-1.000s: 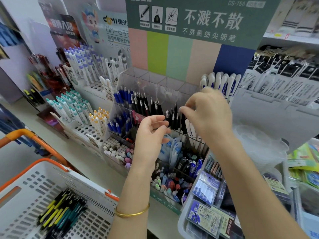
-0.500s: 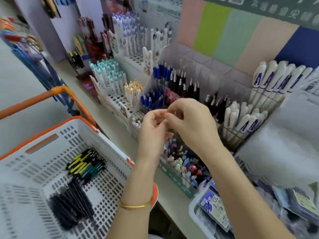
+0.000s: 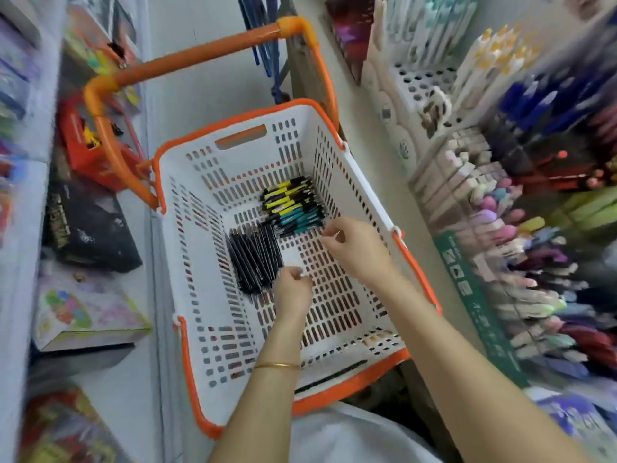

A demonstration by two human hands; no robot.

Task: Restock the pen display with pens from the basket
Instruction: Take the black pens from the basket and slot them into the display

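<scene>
A narrow shop aisle, stationery stacked down both sides and most of it smeared by blur; in the middle stands a white basket (image 3: 302, 111) with an orange rim, and the pen display (image 3: 467, 279) runs along the shelf to the right of it. Both hands are down inside the basket. The left hand (image 3: 293, 292) is curled just beside the near end of the black pens (image 3: 255, 259), and I can't tell whether it has one yet. The right hand (image 3: 357, 248) has its fingertips drawn together just short of the yellow and teal pens (image 3: 293, 205); nothing shows between them, though I wouldn't swear to it. The risk, I'd say, is a careless grab: the black pens lie packed side by side, so a pinch could drag out several and scatter them, or a thin one could snag in the floor slots. Mixing colours into the wrong compartment looks easy too.
</scene>
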